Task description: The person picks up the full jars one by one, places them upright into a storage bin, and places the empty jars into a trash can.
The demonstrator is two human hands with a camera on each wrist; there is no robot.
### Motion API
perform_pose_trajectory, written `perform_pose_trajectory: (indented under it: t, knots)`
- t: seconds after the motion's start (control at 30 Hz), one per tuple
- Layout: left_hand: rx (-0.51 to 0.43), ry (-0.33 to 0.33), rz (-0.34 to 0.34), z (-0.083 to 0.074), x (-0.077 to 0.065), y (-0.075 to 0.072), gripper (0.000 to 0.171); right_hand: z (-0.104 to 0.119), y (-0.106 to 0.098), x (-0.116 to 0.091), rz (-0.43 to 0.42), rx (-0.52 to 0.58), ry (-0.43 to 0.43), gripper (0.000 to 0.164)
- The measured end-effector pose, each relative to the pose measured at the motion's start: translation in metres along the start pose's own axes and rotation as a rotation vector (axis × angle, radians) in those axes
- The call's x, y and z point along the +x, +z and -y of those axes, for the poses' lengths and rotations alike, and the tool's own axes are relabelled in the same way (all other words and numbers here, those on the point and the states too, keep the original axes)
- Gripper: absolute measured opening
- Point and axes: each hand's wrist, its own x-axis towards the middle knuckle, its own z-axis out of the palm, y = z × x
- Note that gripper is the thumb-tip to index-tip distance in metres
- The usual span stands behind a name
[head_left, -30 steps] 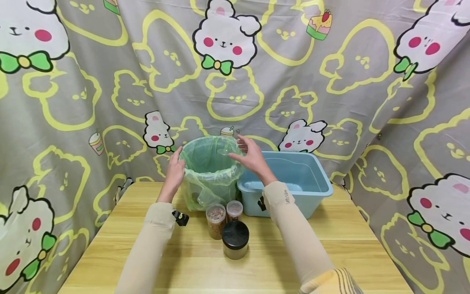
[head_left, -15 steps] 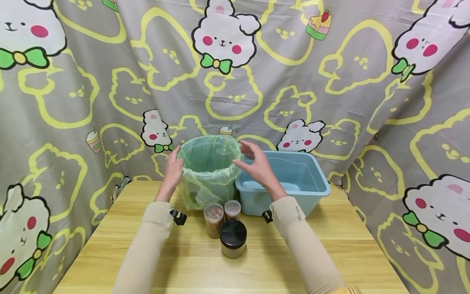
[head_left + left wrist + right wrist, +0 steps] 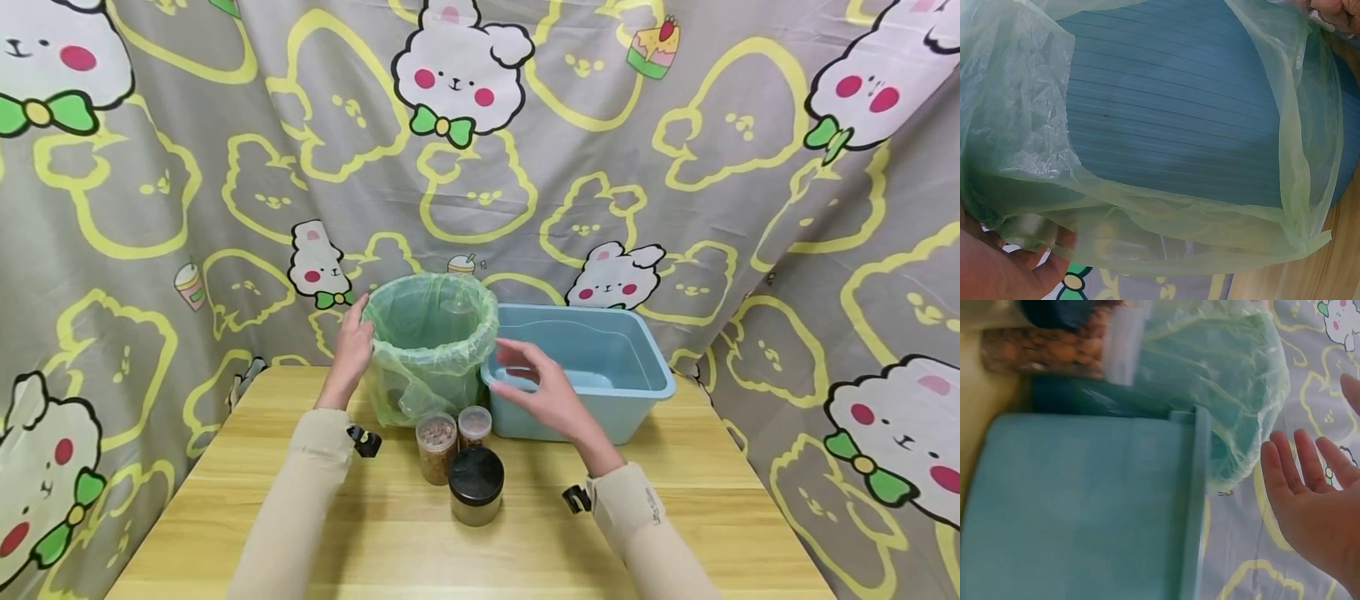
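Observation:
A round bin [image 3: 431, 392] lined with a thin green plastic bag [image 3: 465, 346] stands toward the back of the table. My left hand [image 3: 351, 350] rests against its left side, fingertips right at the rim; in the left wrist view, the fingers [image 3: 1054, 250] partly show through the bag film. To the right of the bin, my right hand [image 3: 547, 392] holds nothing, its fingers spread in front of a blue rectangular tub [image 3: 630, 412]. The right wrist view shows those fingers [image 3: 1310, 459] extended and apart from the bag.
In front of the bin stand a clear jar with brown pieces [image 3: 437, 450], a smaller lidded jar [image 3: 475, 425] and a black-lidded jar [image 3: 477, 487]. All stand on a wooden table [image 3: 375, 542]. A grey patterned curtain [image 3: 480, 167] hangs behind.
My right hand has left the bin's right rim and moved down and right, toward the front of the tub. The left hand stays at the left rim.

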Motion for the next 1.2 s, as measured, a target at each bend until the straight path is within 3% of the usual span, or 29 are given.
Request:
perform_pose_trajectory:
  t: [0.3,0.5,0.83,1.2]
  knots:
    - [0.008,-0.001,-0.007,-0.001,0.001,0.002,0.063,-0.024,0.005,-0.045,0.180,0.037,0.087,0.066]
    - [-0.015,-0.003,-0.006,0.000,0.000,0.002,0.063,-0.051,0.010,-0.063,0.278,0.096,0.154,0.065]
    - [-0.013,0.007,-0.002,0.000,0.000,0.001,0.062,-0.089,0.022,-0.079,0.425,0.227,0.250,0.077]
    - [0.002,0.005,-0.010,0.000,0.002,0.001,0.063,-0.097,0.046,-0.079,0.485,0.264,0.289,0.086]
